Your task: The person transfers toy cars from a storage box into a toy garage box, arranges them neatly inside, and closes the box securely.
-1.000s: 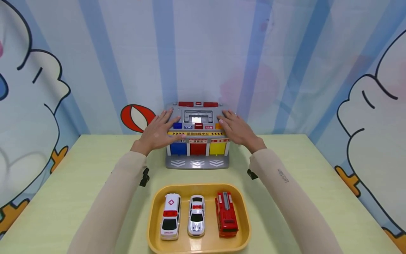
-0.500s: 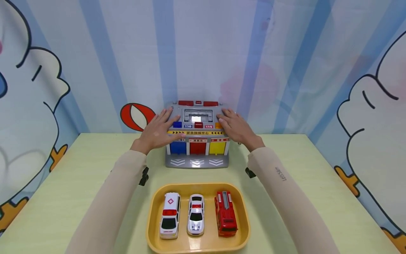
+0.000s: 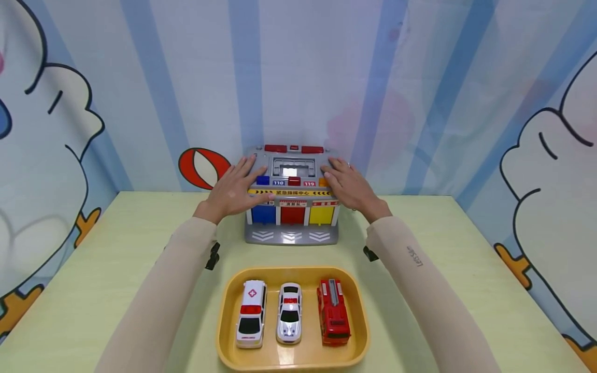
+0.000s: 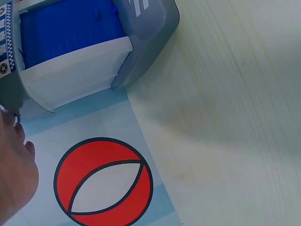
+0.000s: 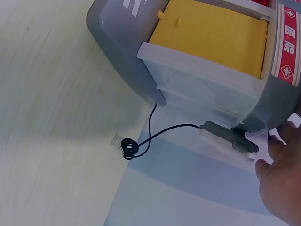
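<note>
At the table's back stands a grey toy rescue-station garage (image 3: 294, 192) with blue, red and yellow doors, all down. My left hand (image 3: 235, 188) rests on its left top edge, fingers extended and thumb stretched across the front. On the opposite top edge lies my right hand (image 3: 350, 185), fingers also extended. The left wrist view has the blue door (image 4: 70, 30) and part of my left hand (image 4: 16, 174) at the edge. In the right wrist view the yellow door (image 5: 211, 35) shows, with my right hand (image 5: 284, 174) beside the garage's roof; its fingertips are mostly hidden.
A yellow tray (image 3: 294, 362) in front holds a toy ambulance (image 3: 251, 316), a toy police car (image 3: 289, 316) and a red toy fire engine (image 3: 333, 313). A small grey-and-white handset (image 5: 230, 139) with a coiled black cord (image 5: 129, 148) hangs at the garage's side. A printed curtain (image 3: 303, 77) stands close behind.
The head view has shifted slightly. Both hands stay on the garage's top, and the toy vehicles keep their places in the tray.
</note>
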A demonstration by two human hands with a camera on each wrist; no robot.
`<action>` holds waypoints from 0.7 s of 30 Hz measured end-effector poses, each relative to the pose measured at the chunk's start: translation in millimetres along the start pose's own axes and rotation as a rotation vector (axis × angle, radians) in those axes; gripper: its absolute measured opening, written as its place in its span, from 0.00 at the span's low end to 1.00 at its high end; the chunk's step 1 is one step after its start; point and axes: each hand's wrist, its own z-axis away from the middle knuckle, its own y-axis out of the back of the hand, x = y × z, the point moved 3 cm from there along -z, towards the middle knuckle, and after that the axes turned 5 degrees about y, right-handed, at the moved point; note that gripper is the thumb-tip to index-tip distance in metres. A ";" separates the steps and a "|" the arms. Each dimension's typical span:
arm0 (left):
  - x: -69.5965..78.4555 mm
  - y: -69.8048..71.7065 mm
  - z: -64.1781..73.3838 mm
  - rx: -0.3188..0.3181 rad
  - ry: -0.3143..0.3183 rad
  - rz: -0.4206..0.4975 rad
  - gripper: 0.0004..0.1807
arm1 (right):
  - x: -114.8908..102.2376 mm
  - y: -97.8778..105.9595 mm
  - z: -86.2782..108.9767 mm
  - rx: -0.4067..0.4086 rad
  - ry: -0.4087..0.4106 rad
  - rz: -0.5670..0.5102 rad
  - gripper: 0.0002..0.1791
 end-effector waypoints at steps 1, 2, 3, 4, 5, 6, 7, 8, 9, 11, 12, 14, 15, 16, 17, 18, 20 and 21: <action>0.2 0.1 0.3 0.001 0.000 -0.001 0.49 | -0.2 0.2 0.3 0.000 0.000 0.000 0.31; 0.4 0.1 0.5 0.001 -0.001 0.000 0.49 | 0.0 0.1 0.4 0.001 0.001 0.000 0.30; 0.6 0.1 0.7 0.002 -0.001 0.001 0.49 | -0.3 0.2 0.7 0.002 0.002 0.000 0.31; 0.8 0.1 0.9 0.003 -0.002 0.001 0.49 | -0.5 0.3 0.9 0.003 0.003 -0.001 0.30; 0.9 0.2 1.0 0.005 -0.003 0.001 0.49 | -0.3 0.2 1.0 0.004 0.004 0.000 0.30; 1.0 0.1 1.0 0.005 -0.003 0.001 0.49 | -0.1 0.0 1.1 0.005 0.005 0.001 0.30; 1.0 0.1 0.9 0.006 -0.004 0.000 0.49 | -0.2 0.1 1.2 0.006 0.005 0.001 0.30; 1.1 0.1 0.7 0.006 -0.004 0.000 0.49 | -0.1 0.1 1.3 0.006 0.005 0.001 0.30; 1.2 0.1 0.6 0.007 -0.004 -0.001 0.49 | 0.2 -0.1 1.3 0.005 0.005 0.001 0.30; 1.4 0.0 0.4 0.008 -0.005 -0.004 0.49 | 0.6 -0.3 1.5 0.005 0.003 0.000 0.31; 1.6 0.0 0.4 0.007 -0.005 -0.004 0.49 | 0.8 -0.5 1.5 0.004 0.002 -0.001 0.31; 1.8 0.0 0.4 0.009 -0.006 -0.005 0.49 | 0.8 -0.5 1.7 0.006 0.002 -0.003 0.31; 1.9 0.0 0.6 0.009 -0.006 -0.005 0.49 | 0.8 -0.7 1.7 0.008 0.002 -0.004 0.31; 1.9 0.0 0.6 0.008 -0.006 -0.005 0.49 | 0.6 -0.7 1.7 0.009 0.003 -0.006 0.31; 1.9 0.0 0.7 0.008 -0.006 -0.005 0.49 | 0.3 -0.7 1.7 0.011 0.003 -0.007 0.30; 1.8 -0.1 0.8 0.008 -0.006 -0.005 0.49 | 0.2 -0.9 1.6 0.012 0.004 -0.007 0.30; 1.7 -0.2 1.0 0.009 -0.007 -0.004 0.50 | -0.1 -0.9 1.5 0.014 0.003 -0.007 0.30; 1.6 -0.3 1.1 0.009 -0.007 -0.003 0.50 | -0.1 -1.0 1.4 0.015 0.003 -0.006 0.30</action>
